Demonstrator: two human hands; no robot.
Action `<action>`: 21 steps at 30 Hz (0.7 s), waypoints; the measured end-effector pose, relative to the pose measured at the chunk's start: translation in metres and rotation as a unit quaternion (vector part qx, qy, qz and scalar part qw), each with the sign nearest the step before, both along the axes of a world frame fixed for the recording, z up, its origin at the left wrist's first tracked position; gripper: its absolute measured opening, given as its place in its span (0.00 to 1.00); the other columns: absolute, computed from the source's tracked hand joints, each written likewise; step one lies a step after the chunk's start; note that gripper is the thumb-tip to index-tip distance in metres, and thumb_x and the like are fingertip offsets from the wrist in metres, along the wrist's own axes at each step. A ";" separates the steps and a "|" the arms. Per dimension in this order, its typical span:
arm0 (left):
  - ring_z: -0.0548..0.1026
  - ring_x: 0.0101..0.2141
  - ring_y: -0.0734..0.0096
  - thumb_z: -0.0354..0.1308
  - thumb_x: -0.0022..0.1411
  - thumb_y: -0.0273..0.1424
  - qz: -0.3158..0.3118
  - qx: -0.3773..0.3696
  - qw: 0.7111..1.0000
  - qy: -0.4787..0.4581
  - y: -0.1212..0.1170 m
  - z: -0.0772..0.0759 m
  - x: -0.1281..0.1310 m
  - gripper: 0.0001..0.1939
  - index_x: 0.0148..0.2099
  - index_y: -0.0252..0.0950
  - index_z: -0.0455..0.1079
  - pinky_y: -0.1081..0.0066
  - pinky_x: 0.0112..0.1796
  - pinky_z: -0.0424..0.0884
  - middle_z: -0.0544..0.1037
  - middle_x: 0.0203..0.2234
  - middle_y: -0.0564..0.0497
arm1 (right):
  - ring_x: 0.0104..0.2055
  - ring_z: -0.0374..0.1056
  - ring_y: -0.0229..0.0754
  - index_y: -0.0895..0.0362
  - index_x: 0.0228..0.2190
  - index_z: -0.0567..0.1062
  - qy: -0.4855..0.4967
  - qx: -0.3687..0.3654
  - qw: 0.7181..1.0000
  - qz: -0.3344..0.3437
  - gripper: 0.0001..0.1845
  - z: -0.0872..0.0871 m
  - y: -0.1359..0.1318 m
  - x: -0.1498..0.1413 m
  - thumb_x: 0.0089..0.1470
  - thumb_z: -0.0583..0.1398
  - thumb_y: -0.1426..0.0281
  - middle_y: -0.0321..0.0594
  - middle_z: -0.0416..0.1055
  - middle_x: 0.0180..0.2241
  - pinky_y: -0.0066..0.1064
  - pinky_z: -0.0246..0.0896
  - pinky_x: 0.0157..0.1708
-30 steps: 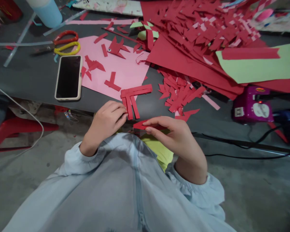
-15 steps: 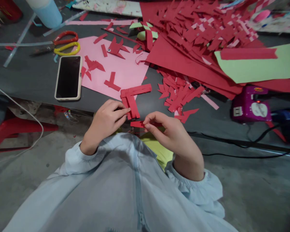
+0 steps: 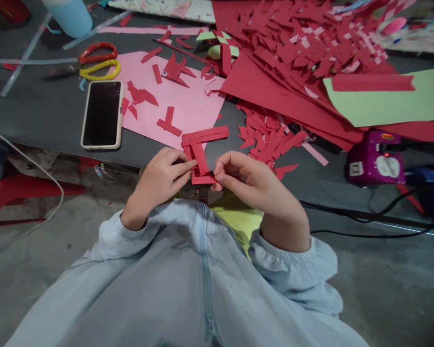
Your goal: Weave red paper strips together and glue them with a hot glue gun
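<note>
At the table's near edge lie joined red paper strips [image 3: 201, 156], two running toward me and one slanting across their far end. My left hand [image 3: 166, 176] is closed, its fingertips on the left side of these strips; its thumb is mostly hidden. Between thumb and fingers my right hand [image 3: 243, 178] pinches the right end of another red paper strip [image 3: 201, 180]. That strip lies crosswise at the near ends of the joined ones; whether it passes over or under them, I cannot tell.
A phone [image 3: 101, 115] and scissors [image 3: 100, 61] lie left, beside pink paper [image 3: 198, 99] with a red paper fish [image 3: 175, 71]. Red scraps [image 3: 263, 135] and a heap of woven red pieces [image 3: 303, 38] fill the right. A purple power block [image 3: 374, 156] trails black cables.
My right hand has moved slightly up and left, carrying its strip from below the joined strips to their near ends. My left hand stays almost where it was.
</note>
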State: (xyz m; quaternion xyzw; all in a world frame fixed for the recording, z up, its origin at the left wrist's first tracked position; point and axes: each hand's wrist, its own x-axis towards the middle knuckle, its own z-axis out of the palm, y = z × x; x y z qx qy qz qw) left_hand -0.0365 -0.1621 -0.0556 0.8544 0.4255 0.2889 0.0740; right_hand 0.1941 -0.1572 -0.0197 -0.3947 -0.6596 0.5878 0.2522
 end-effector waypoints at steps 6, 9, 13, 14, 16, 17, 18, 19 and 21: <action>0.72 0.40 0.65 0.52 0.68 0.31 -0.007 -0.014 1.000 -0.009 0.001 -0.002 -0.001 0.13 0.47 0.37 0.77 0.64 0.42 0.69 0.76 0.37 0.46 | 0.28 0.69 0.34 0.54 0.33 0.64 0.062 -0.070 0.995 0.020 0.07 -0.001 0.017 -0.005 0.60 0.58 0.67 0.32 0.69 0.24 0.28 0.66 0.32; 0.72 0.40 0.65 0.52 0.69 0.31 -0.009 -0.013 1.000 -0.015 0.001 -0.003 -0.002 0.14 0.47 0.36 0.78 0.64 0.42 0.69 0.77 0.37 0.46 | 0.28 0.70 0.34 0.54 0.33 0.64 0.045 -0.074 0.995 0.040 0.07 0.002 0.021 -0.005 0.60 0.59 0.67 0.31 0.69 0.23 0.28 0.66 0.33; 0.72 0.40 0.65 0.53 0.68 0.31 -0.002 -0.026 1.000 -0.018 0.001 -0.004 -0.002 0.13 0.48 0.38 0.77 0.63 0.42 0.70 0.77 0.38 0.47 | 0.29 0.71 0.34 0.54 0.33 0.64 0.021 -0.085 0.994 0.070 0.06 0.005 0.023 -0.005 0.60 0.58 0.69 0.31 0.69 0.24 0.28 0.67 0.33; 0.72 0.40 0.65 0.53 0.68 0.31 0.000 -0.030 0.999 -0.018 0.001 -0.004 -0.002 0.13 0.49 0.38 0.77 0.63 0.43 0.70 0.77 0.38 0.47 | 0.29 0.71 0.34 0.54 0.33 0.64 0.019 -0.088 0.993 0.078 0.06 0.006 0.024 -0.005 0.60 0.58 0.69 0.31 0.69 0.24 0.29 0.67 0.33; 0.72 0.40 0.66 0.53 0.68 0.32 0.002 -0.033 0.999 -0.016 0.001 -0.004 -0.002 0.13 0.49 0.39 0.77 0.63 0.43 0.70 0.77 0.38 0.47 | 0.29 0.71 0.34 0.54 0.33 0.64 0.019 -0.086 0.993 0.084 0.05 0.006 0.024 -0.005 0.60 0.58 0.69 0.31 0.69 0.25 0.29 0.67 0.32; 0.72 0.40 0.66 0.52 0.69 0.32 0.002 -0.032 0.999 -0.015 0.001 -0.004 -0.003 0.13 0.49 0.39 0.77 0.63 0.43 0.70 0.77 0.38 0.47 | 0.29 0.71 0.34 0.54 0.33 0.64 0.019 -0.081 0.993 0.080 0.05 0.007 0.025 -0.005 0.59 0.58 0.69 0.31 0.68 0.25 0.28 0.67 0.32; 0.72 0.40 0.66 0.52 0.69 0.31 0.001 -0.030 0.999 -0.014 0.001 -0.004 -0.003 0.13 0.48 0.38 0.77 0.64 0.43 0.70 0.77 0.38 0.47 | 0.29 0.71 0.34 0.54 0.33 0.64 0.018 -0.076 0.994 0.074 0.05 0.007 0.025 -0.006 0.59 0.58 0.70 0.31 0.68 0.24 0.28 0.67 0.32; 0.72 0.40 0.66 0.52 0.69 0.31 -0.001 -0.028 1.000 -0.014 0.001 -0.004 -0.003 0.14 0.48 0.38 0.77 0.64 0.43 0.70 0.77 0.38 0.47 | 0.29 0.71 0.34 0.54 0.33 0.64 0.016 -0.070 0.995 0.067 0.05 0.007 0.026 -0.006 0.59 0.58 0.70 0.31 0.68 0.24 0.28 0.66 0.32; 0.72 0.41 0.66 0.51 0.69 0.31 -0.003 -0.024 1.000 -0.011 0.001 -0.003 -0.003 0.14 0.48 0.38 0.77 0.64 0.43 0.70 0.77 0.38 0.46 | 0.29 0.71 0.33 0.54 0.32 0.64 0.012 -0.058 0.996 0.059 0.05 0.006 0.028 -0.007 0.59 0.57 0.70 0.30 0.68 0.24 0.28 0.66 0.32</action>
